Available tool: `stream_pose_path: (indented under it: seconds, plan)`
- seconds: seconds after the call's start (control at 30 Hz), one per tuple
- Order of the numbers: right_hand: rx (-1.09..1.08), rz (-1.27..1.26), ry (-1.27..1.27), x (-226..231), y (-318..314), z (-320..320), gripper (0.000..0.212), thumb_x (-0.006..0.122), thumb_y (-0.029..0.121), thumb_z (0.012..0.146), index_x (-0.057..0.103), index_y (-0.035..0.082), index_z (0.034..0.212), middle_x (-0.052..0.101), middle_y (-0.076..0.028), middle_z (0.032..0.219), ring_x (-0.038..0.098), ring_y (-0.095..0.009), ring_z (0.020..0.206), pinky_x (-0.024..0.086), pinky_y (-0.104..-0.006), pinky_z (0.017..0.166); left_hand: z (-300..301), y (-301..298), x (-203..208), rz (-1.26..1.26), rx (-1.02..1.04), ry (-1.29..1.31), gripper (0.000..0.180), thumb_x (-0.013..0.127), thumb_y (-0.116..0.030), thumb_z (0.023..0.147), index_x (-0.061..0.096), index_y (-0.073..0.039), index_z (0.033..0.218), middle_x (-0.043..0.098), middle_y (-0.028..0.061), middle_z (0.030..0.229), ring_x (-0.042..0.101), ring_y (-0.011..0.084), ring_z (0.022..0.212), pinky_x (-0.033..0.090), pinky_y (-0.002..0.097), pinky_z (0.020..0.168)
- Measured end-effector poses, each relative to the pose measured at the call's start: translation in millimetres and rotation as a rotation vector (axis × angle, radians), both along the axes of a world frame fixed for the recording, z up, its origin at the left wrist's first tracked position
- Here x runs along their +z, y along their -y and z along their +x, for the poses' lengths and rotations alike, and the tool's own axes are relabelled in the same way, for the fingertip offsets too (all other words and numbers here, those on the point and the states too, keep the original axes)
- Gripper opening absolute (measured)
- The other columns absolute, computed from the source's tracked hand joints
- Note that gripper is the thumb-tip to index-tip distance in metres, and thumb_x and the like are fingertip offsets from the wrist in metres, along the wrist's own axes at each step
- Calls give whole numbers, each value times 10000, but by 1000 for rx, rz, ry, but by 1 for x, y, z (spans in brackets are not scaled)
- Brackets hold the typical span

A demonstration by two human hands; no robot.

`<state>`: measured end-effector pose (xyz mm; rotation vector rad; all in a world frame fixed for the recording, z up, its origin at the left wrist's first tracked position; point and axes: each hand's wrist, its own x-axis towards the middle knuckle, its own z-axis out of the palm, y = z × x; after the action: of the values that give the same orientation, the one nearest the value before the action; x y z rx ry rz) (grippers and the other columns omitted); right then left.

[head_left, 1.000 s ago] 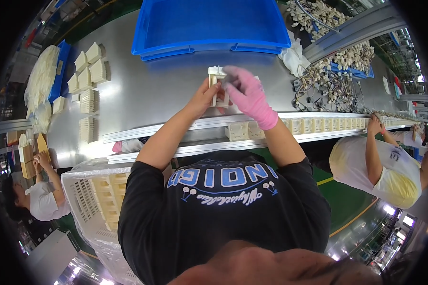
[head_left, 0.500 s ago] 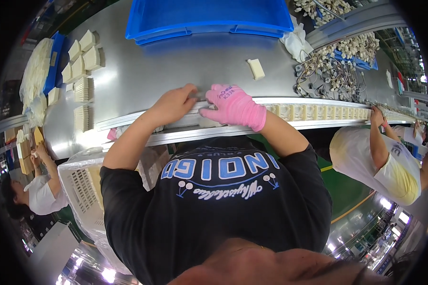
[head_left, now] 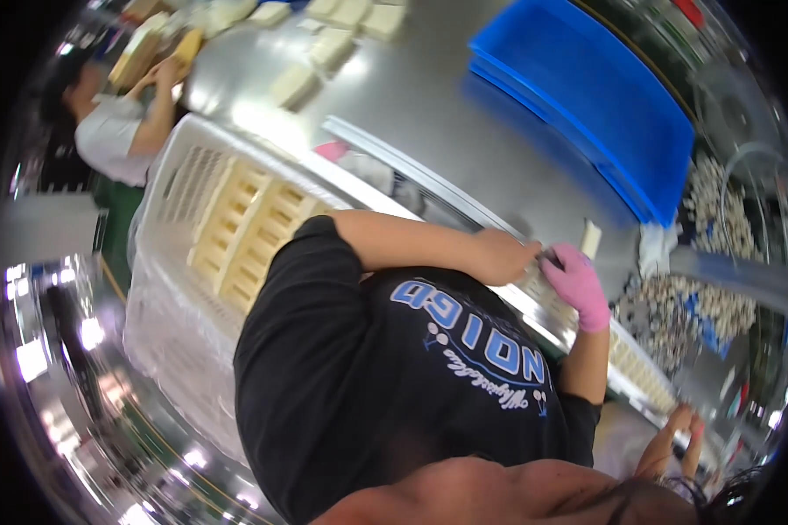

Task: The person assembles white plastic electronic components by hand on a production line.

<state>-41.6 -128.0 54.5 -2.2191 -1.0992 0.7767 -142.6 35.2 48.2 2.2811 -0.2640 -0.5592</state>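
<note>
Bare and closed, my left hand point(head_left: 503, 256) is over the metal-edged track point(head_left: 411, 166), its fingertips meeting those of my right hand. My right hand point(head_left: 578, 284), in a pink glove, has its fingers bent together there. A small dark thing shows between the fingertips, too blurred to name. Cream moulded trays point(head_left: 635, 367) sit in a row in the track, to the right of my gloved hand. A cream block-shaped piece point(head_left: 592, 238) lies on the metal table just beyond that hand.
A white crate point(head_left: 179, 175) in clear plastic holds cream moulded trays point(head_left: 254, 236) at left. A blue bin point(head_left: 578, 87) stands beyond the track. Cables point(head_left: 648, 315) and small off-white parts point(head_left: 718, 201) are heaped at right. Another person point(head_left: 118, 131) works far left; another's hands point(head_left: 674, 437) show lower right.
The view has swung left, so the crate shows more fully and the table is tilted. My hands have drawn together at the fingertips; the gloved fingers, spread before, are now bent in.
</note>
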Motion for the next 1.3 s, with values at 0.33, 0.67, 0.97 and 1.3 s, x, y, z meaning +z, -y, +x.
stream_pose_path:
  seconds: [0.33, 0.67, 0.97, 1.3]
  plan:
    - [524, -276, -15, 20, -41, 29, 210, 506, 217, 744, 559, 16, 771, 558, -160, 736, 548, -296, 726, 418, -357, 629, -69, -22, -2, -168, 528, 277, 363, 485, -231, 803, 437, 8, 1072, 552, 188, 926, 539, 322, 862, 427, 401, 733]
    - [842, -84, -64, 51, -159, -20, 265, 507, 228, 748, 562, -5, 864, 573, -159, 770, 552, -271, 750, 424, -325, 678, -263, -154, -37, -552, 1927, 459, 389, 537, -243, 772, 460, -30, 1088, 537, 65, 909, 515, 156, 846, 422, 282, 734]
    - [1197, 98, -181, 34, -314, -167, 320, 522, 244, 762, 544, -23, 938, 578, -131, 810, 544, -179, 753, 429, -289, 700, -485, -278, -195, -106, 2740, 226, 708, 580, -299, 667, 299, 64, 1207, 411, 239, 1194, 416, 328, 1105, 362, 375, 901]
    - [823, -38, 342, -95, -474, -314, 372, 478, 282, 687, 569, 7, 920, 551, -254, 949, 541, -364, 887, 428, -404, 786, -452, -273, -203, -278, 2496, -217, 670, 584, -418, 714, 420, 48, 1168, 459, 205, 1171, 424, 360, 1094, 447, 444, 750]
